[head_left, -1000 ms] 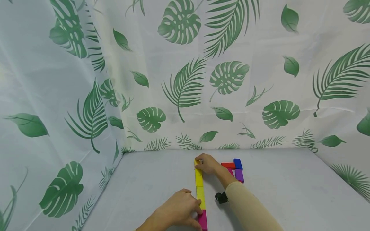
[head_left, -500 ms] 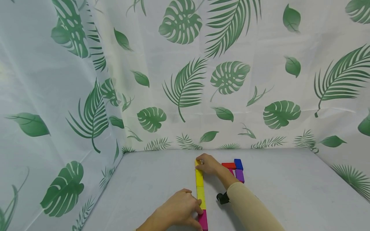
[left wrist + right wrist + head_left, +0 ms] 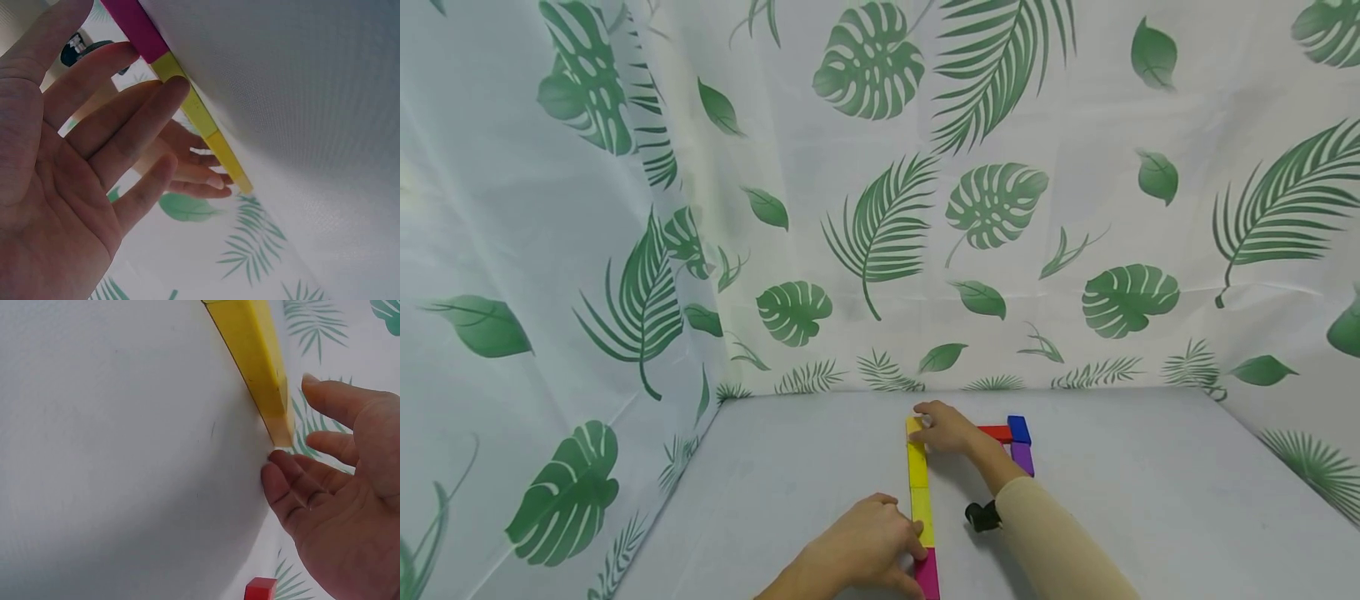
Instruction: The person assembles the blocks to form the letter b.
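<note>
Several blocks lie end to end in a line on the table: yellow blocks (image 3: 917,465) at the far end and a magenta block (image 3: 927,571) nearest me. My left hand (image 3: 865,546) is beside the line's near part, its extended fingers touching the side around the joint of the magenta block (image 3: 139,28) and a yellow block (image 3: 199,115). At the far end is my right hand (image 3: 947,429), fingers spread and loosely bent. In the right wrist view, a gap shows between its thumb and the end yellow block (image 3: 259,362); fingertip contact there is unclear.
Right of the line, partly behind my right forearm, a red block (image 3: 996,433), a blue block (image 3: 1018,429) and a purple block (image 3: 1022,458) form a corner. A black device (image 3: 983,517) shows at the right wrist. Leaf-printed sheets (image 3: 880,333) wall the table's back and sides.
My right hand has shifted slightly right, and its fingers have spread from the far yellow block. The left hand stays in place, and the line of blocks has not visibly moved.
</note>
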`<move>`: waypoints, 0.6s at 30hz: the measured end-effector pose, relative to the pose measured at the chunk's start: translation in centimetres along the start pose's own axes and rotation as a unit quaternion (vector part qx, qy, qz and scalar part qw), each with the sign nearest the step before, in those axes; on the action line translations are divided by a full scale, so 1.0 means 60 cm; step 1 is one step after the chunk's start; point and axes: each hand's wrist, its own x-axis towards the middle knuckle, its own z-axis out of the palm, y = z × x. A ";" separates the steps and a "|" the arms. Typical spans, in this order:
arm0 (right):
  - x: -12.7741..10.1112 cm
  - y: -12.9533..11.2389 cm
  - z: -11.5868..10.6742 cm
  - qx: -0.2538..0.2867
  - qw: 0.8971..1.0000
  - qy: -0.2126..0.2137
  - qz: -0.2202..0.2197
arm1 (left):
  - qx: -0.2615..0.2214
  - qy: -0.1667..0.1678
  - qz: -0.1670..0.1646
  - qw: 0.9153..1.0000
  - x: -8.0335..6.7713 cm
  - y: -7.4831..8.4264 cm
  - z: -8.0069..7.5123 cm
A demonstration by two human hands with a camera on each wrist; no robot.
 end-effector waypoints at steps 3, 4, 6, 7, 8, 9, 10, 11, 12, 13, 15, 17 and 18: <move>-0.001 0.005 -0.003 -0.004 1.000 -0.002 -0.007 | 0.002 0.004 0.004 1.000 0.000 -0.001 0.001; -0.002 0.007 -0.004 -0.005 1.000 -0.002 -0.010 | 0.004 0.006 0.007 1.000 -0.001 -0.001 0.002; -0.004 0.009 -0.006 -0.006 1.000 -0.002 -0.015 | 0.011 0.009 0.014 1.000 -0.001 -0.001 0.003; -0.005 0.010 -0.006 -0.006 1.000 0.000 -0.017 | 0.013 0.010 0.015 1.000 -0.002 -0.001 0.002; -0.008 0.009 -0.007 -0.005 1.000 0.001 -0.018 | 0.016 0.011 0.018 1.000 -0.002 -0.001 0.002; -0.010 0.009 -0.008 -0.005 1.000 0.004 -0.020 | 0.017 0.012 0.019 1.000 -0.002 -0.001 0.003; -0.013 0.009 -0.008 -0.005 1.000 0.008 -0.021 | 0.020 0.012 0.020 1.000 -0.002 -0.001 0.003; -0.016 0.009 -0.009 -0.002 1.000 0.011 -0.023 | 0.022 0.012 0.021 0.999 -0.002 -0.001 0.003; -0.019 0.008 -0.009 -0.003 1.000 0.015 -0.026 | 0.022 0.012 0.021 0.999 -0.001 -0.002 0.004; -0.022 0.007 -0.010 -0.004 0.999 0.020 -0.030 | 0.022 0.012 0.019 1.000 -0.001 -0.001 0.004; -0.029 0.005 -0.010 -0.011 0.999 0.032 -0.041 | 0.024 0.014 0.020 0.999 -0.001 -0.001 0.005; -0.036 0.003 -0.010 -0.018 0.998 0.042 -0.048 | 0.026 0.016 0.019 0.999 -0.001 -0.002 0.006; -0.039 0.002 -0.009 -0.023 0.997 0.047 -0.052 | 0.027 0.016 0.020 0.999 -0.001 -0.002 0.006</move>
